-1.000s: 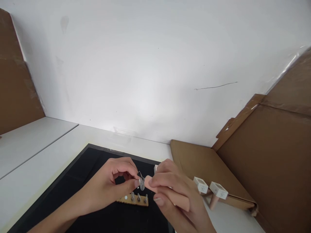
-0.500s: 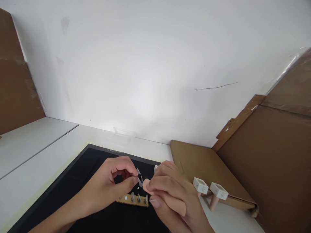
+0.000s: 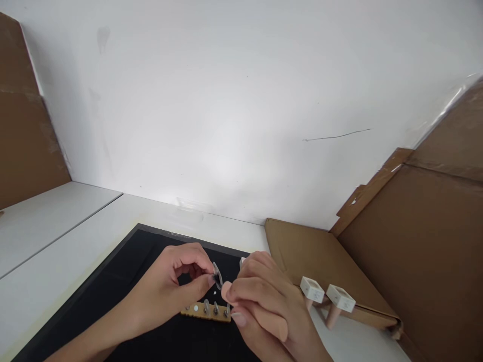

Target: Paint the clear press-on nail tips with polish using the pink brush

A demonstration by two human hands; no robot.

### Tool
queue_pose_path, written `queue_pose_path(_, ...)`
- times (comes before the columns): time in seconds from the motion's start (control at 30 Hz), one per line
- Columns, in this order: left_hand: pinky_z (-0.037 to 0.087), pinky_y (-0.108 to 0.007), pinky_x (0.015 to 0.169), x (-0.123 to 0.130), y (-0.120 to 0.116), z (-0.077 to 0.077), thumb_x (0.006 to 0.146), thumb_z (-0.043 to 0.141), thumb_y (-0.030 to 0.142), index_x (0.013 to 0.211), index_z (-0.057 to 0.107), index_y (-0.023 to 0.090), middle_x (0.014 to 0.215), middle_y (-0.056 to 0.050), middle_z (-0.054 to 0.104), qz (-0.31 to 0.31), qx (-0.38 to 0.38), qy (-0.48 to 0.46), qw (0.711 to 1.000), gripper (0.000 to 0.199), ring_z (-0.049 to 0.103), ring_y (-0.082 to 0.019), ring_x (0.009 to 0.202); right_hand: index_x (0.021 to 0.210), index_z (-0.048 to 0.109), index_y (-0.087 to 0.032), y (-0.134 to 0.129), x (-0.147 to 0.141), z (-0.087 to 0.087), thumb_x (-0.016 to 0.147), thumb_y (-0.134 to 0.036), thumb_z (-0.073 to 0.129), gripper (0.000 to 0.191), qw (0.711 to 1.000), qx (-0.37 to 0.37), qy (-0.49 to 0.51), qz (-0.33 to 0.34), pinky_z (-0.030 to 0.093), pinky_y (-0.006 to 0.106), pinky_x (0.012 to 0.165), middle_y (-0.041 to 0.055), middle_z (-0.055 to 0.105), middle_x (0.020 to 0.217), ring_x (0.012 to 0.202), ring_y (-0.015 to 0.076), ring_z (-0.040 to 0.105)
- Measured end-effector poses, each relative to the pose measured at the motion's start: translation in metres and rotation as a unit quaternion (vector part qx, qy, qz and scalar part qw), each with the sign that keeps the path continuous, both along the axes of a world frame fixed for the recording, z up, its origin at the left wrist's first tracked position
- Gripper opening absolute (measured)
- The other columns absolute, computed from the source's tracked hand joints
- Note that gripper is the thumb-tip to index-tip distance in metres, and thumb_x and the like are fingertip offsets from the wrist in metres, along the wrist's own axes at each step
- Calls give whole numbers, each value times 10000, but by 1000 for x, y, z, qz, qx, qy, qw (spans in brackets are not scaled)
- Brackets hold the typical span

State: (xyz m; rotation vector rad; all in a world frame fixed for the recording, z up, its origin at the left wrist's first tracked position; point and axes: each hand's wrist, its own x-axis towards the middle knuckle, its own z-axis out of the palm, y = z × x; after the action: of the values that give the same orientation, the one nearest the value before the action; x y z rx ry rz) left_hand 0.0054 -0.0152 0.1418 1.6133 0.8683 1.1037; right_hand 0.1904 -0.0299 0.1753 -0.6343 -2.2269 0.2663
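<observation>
My left hand (image 3: 179, 279) is closed, with thumb and index fingertip pinching a small clear nail-shaped piece (image 3: 218, 275) that is dark near its middle. My right hand (image 3: 267, 301) wraps round a peach-coloured, finger-shaped rod (image 3: 269, 322). The rod's rounded end points left, close to the clear piece; I cannot tell whether they touch. Below the hands, a yellowish strip (image 3: 211, 315) lies on the black mat (image 3: 162, 337). Several similar clear pieces (image 3: 216, 307) stand upright along it, and a white dot shows near its left end, which my left hand partly covers.
Two white square blocks (image 3: 340, 297) on pinkish stems stand at the right. Behind them lies a flat cardboard box (image 3: 298, 246). Cardboard panels (image 3: 433, 241) rise at both sides, and a white wall (image 3: 226, 125) closes the back. A tiny white speck lies on the mat.
The clear piece in my left fingers has tilted slightly. My right hand and the rod have shifted very little. Everything else looks the same.
</observation>
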Motion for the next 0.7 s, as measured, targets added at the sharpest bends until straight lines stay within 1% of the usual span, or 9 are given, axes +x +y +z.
queue_pose_path(0.07,427,-215,593,0,0,0,804,562,126,726,642,172,732,3,580,-5,2,7,1000,121,537,-112,666,760,507,-211,0,1,0,842,-102,487,137,1000,-8,8,-1,412,309,641,-29,486,620,629,139,462)
queue_pose_path(0.13,425,-216,580,-1,0,0,817,564,144,729,643,172,731,0,585,-9,-1,8,1000,122,537,-111,654,745,496,-212,2,3,-1,856,-124,481,142,999,-8,37,3,410,312,629,-30,483,607,608,137,451)
queue_pose_path(0.23,424,-220,566,-2,1,-2,832,569,172,748,643,174,734,-3,580,-22,1,1,1000,112,533,-113,647,869,545,-228,5,6,-5,915,-221,489,72,996,-8,93,7,413,312,603,0,545,697,650,155,489)
queue_pose_path(0.3,424,-223,567,-2,1,-3,836,579,193,751,646,175,740,-5,571,-30,3,-5,1000,110,530,-116,655,961,563,-243,6,5,-7,935,-288,491,88,994,-13,104,8,413,301,581,18,563,752,688,165,515)
queue_pose_path(0.33,424,-223,566,-2,1,-3,836,584,202,749,648,176,740,-6,566,-32,4,-7,999,111,528,-117,657,973,565,-247,6,4,-8,939,-306,490,101,995,-17,99,9,415,300,580,17,560,750,694,166,521)
queue_pose_path(0.4,421,-222,563,-2,1,-3,833,591,202,750,654,179,740,-6,557,-29,3,-12,999,106,524,-118,661,924,563,-240,6,2,-7,943,-312,481,111,996,-23,84,10,417,311,591,5,541,703,671,163,515)
queue_pose_path(0.5,433,-223,583,-1,1,-2,824,593,166,758,667,186,748,-7,568,-30,8,-24,999,101,538,-121,679,797,526,-225,5,1,-6,947,-302,454,183,997,-27,70,8,403,321,590,-21,481,609,610,152,475)
queue_pose_path(0.57,443,-226,605,-1,1,-1,822,596,154,753,671,187,755,-9,581,-34,10,-35,999,108,550,-122,691,775,508,-223,5,2,-8,952,-299,438,205,996,-28,82,20,399,333,598,-19,494,600,598,152,460)
queue_pose_path(0.7,441,-224,606,-3,1,-3,835,604,175,781,685,196,770,-11,583,-47,5,-50,998,100,552,-120,696,906,554,-229,7,6,-13,950,-302,464,124,990,-15,135,25,410,342,622,15,574,729,671,167,489)
